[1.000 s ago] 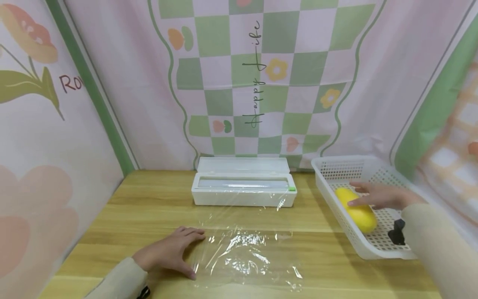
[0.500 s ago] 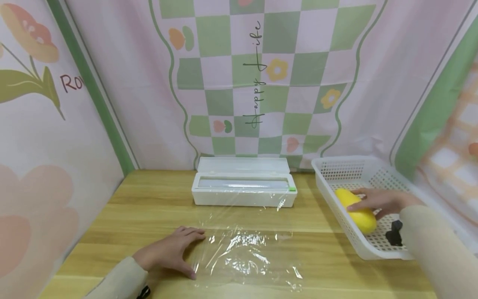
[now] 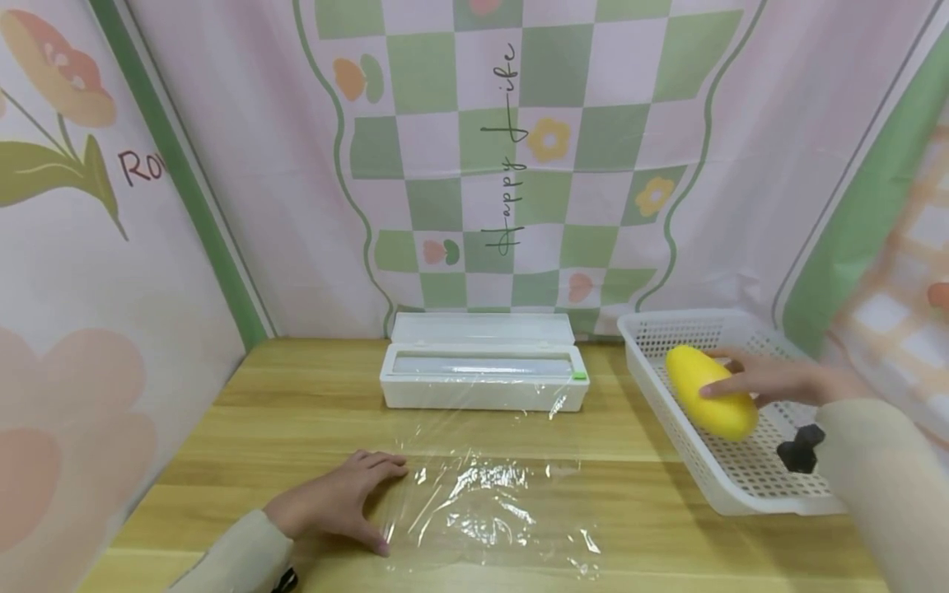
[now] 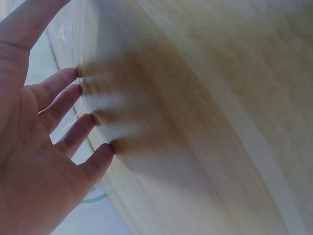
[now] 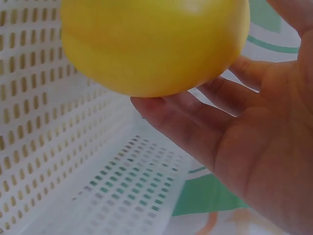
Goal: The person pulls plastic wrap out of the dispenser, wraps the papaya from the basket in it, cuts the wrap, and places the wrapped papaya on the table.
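Observation:
My right hand grips a smooth, oblong yellow mango over the white perforated basket. In the right wrist view, the fingers curl under the mango, and the basket's slotted wall is close by. My left hand rests on the wooden table with thumb and fingers spread, at the left edge of a sheet of clear cling film. Fingertips touch the tabletop in the left wrist view. The film runs out from a white cling film dispenser, whose lid stands up.
The wooden table ends at a pastel printed cloth behind it. Another printed cloth hangs along the left side. A green slider sits at the dispenser's right end. Black wrist gear shows by the right sleeve.
My right hand has closed around the mango and raised it a little off the basket's floor. The left hand, film and dispenser stay in place.

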### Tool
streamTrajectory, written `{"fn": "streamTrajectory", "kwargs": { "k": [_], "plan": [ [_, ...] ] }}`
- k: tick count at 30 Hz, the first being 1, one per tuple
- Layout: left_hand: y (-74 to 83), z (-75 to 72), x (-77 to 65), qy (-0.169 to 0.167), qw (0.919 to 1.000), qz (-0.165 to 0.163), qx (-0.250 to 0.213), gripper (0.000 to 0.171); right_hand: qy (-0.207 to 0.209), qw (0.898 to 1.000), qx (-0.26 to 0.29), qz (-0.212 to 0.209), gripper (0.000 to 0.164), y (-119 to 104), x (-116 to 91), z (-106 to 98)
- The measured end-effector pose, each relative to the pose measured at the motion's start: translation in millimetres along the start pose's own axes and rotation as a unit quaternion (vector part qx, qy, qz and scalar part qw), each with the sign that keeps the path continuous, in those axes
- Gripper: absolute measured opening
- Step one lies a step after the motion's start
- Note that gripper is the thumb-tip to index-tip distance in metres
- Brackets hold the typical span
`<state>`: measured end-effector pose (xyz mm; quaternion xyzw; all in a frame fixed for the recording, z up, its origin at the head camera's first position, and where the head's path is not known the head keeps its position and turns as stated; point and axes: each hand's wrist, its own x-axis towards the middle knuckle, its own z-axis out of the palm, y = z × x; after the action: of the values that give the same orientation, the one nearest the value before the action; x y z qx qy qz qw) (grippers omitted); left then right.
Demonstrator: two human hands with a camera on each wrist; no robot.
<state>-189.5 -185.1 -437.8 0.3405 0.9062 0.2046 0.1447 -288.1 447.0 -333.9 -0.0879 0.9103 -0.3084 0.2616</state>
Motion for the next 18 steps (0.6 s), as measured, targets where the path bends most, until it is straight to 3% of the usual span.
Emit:
{"fn": "streamTrajectory", "kwargs": {
  "k": [12, 18],
  "plan": [
    [-1.9, 1.5, 0.3, 0.005, 1.0, 0.006, 0.003, 0.106, 0.033, 0.995, -0.051, -0.085, 0.075, -46.7, -22.6, -15.7],
    [-0.5, 2.6, 0.5, 0.014, 0.9997, 0.014, 0.014, 0.106, 0.072, 0.987, -0.117, -0.085, 0.078, -74.5, -26.8, -11.2]
  ]
}}
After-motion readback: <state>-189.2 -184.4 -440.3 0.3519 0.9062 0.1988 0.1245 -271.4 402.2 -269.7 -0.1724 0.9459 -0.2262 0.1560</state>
